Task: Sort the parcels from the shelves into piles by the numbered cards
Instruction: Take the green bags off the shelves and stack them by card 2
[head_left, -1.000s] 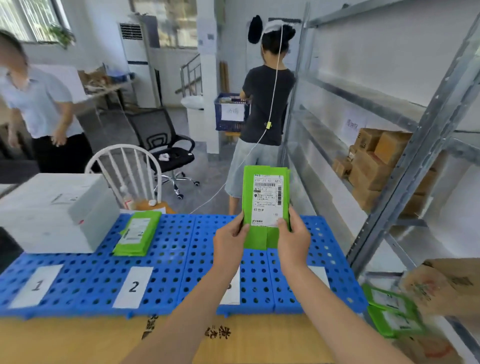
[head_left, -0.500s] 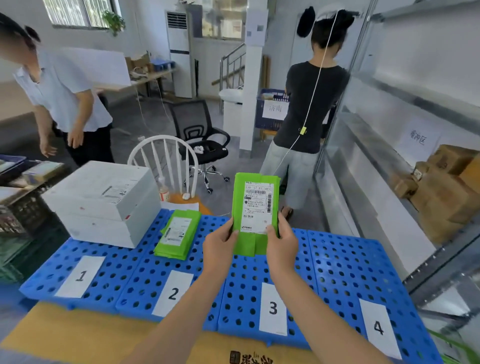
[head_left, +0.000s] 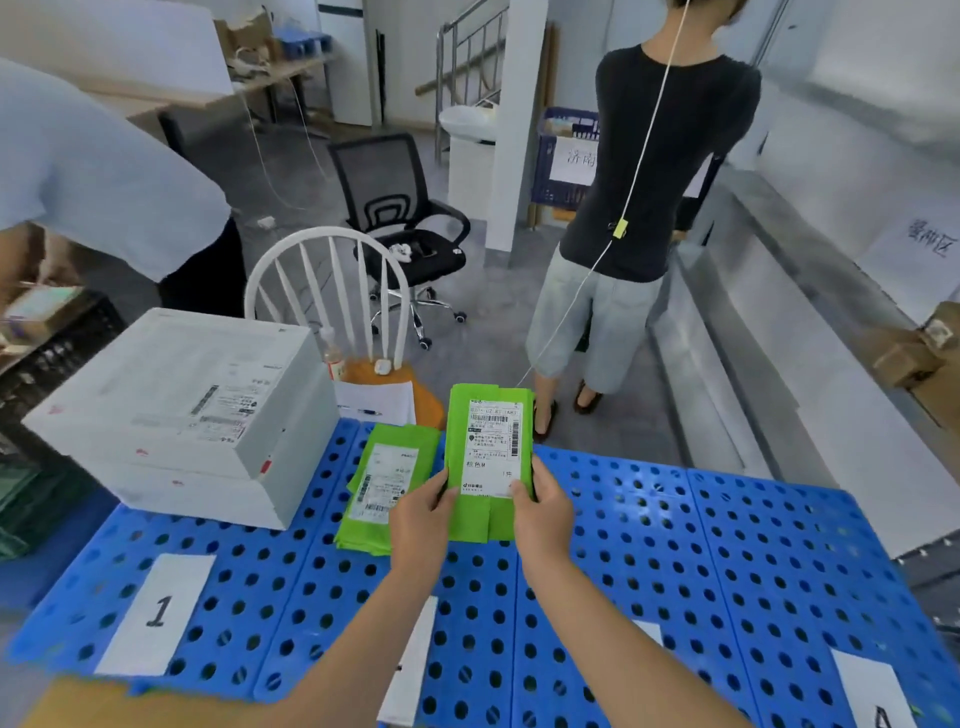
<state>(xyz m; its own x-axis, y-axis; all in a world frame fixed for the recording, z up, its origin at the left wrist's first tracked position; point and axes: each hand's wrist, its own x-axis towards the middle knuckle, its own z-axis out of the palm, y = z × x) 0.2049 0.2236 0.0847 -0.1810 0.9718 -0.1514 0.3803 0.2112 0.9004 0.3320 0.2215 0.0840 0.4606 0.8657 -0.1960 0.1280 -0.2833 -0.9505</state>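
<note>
Left hand (head_left: 423, 512) and right hand (head_left: 543, 512) each pinch a lower side edge of the bright green plastic mailer bag (head_left: 491, 447). Thumbs are on the front, with the other fingers behind it (not visible). The bag is held upright at centre frame, above the deck and not touching it, with its white shipping label facing the camera.

Handling, my read:
- Light and soft. It's film wrap, probably with clothing or similar inside, so not fragile.
- The film looks slick and the bottom flap is folded, so a one-hand corner grip would likely droop or slip.
- Best hold is where it is now, on the side edges and low. That keeps the label readable.
- It can be laid flat with no care needed beyond keeping the label up.

Just left of the held bag, a flat pile of similar green mailers (head_left: 387, 483) lies on the blue perforated plastic deck (head_left: 675, 545). Further left, two stacked white cardboard boxes (head_left: 176, 410) sit on the deck.

The white paper card marked 1 (head_left: 156, 613) is at lower left. The card marked 4 (head_left: 878, 696) is at lower right, cut off by the frame edge. The two cards between them are mostly hidden by the forearms, so their numbers can't be read.
</note>
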